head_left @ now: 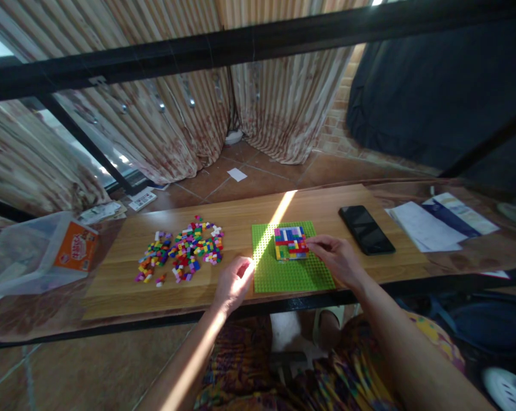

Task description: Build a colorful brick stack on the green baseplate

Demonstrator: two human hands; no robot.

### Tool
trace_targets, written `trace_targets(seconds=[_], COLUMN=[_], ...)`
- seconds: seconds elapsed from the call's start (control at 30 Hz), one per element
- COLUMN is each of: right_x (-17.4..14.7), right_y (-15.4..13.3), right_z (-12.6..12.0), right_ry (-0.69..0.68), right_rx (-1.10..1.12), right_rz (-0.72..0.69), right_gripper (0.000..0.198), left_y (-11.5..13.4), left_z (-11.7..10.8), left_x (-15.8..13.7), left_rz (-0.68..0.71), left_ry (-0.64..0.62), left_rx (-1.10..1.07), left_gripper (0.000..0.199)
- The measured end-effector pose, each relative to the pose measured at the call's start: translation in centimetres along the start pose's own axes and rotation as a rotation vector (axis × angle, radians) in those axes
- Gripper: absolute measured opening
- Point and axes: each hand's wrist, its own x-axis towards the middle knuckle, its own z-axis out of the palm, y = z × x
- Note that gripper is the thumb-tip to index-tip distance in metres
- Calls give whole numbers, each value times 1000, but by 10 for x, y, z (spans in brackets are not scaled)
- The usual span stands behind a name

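Note:
A green studded baseplate (266,277) lies on the wooden board. Upon it stands a low block of toy bricks (291,242) in blue, white, red, yellow and green. My right hand (337,257) pinches at the block's right edge, its fingertips on a small red toy brick; part of that brick is hidden. My left hand (236,282) is by the baseplate's left edge with fingers curled together, and whatever may be in them is hidden. Left of this hand, small loose bricks (193,245) of many colours lie in spread piles.
A black phone (366,229) lies right of the baseplate, with papers (427,225) farther right. At the far left stands a clear plastic bin (27,251) with an orange label. The wooden board (236,214) rests on a table with a dark front edge. A dark bar crosses above.

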Motion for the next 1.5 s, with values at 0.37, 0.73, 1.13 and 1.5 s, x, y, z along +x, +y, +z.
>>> trace_targets(seconds=[0.37, 0.73, 1.13, 1.5], right_x=[0, 3, 4, 2], right_y=[-7, -7, -3, -15], right_z=[-2, 1, 1, 5], right_ry=[-17, -20, 7, -1], right_rx=[-280, 25, -20, 259], right_rz=[-138, 81, 33, 293], right_gripper=[21, 30, 23, 29], left_y=[8, 6, 5, 5], left_z=[0, 0, 0, 0], left_x=[-1, -1, -1, 0], left_rz=[-10, 9, 5, 25], left_ry=[14, 5, -5, -13], left_rx=[-49, -18, -4, 17], left_gripper=[21, 20, 20, 20])
